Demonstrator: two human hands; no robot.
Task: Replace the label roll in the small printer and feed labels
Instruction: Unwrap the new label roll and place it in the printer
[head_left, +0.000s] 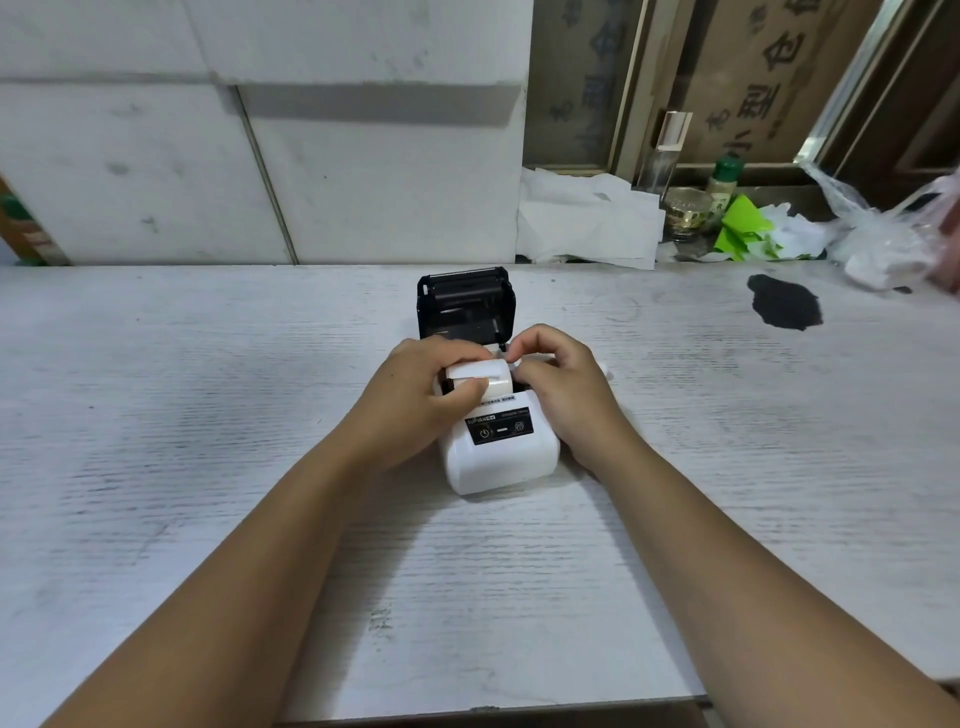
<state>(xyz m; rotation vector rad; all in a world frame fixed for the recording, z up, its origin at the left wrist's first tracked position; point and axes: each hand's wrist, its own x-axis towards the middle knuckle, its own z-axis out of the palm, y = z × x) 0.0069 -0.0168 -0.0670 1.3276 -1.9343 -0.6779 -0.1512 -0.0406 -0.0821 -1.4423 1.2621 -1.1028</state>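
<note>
A small white printer (496, 452) stands near the middle of a pale wooden table (208, 415). Its black lid (466, 304) is open and stands upright at the far end. A white label roll (480, 378) sits at the open compartment, behind the dark control panel (500, 429), and both hands of the person are on it.

The left hand (421, 395) comes from the left side. Its fingers curl over the top of the roll and the thumb presses on the front face, so the hand is closed around the roll's left part. The right hand (563, 387) comes from the right side. Its fingers are bent and closed, and the fingertips meet at the right end of the roll, near the upper edge. They seem to pinch the roll or the paper edge there, but it cannot be told exactly which. The heel of this hand lies beside the right wall of the printer. How deep the roll sits in the compartment cannot be seen, because the hands hide it.

On the far right of the table there is a dark stain (784, 302). Behind the table edge lie crumpled white paper (587, 221), a green bottle (723, 183) and a plastic bag (883, 234).
</note>
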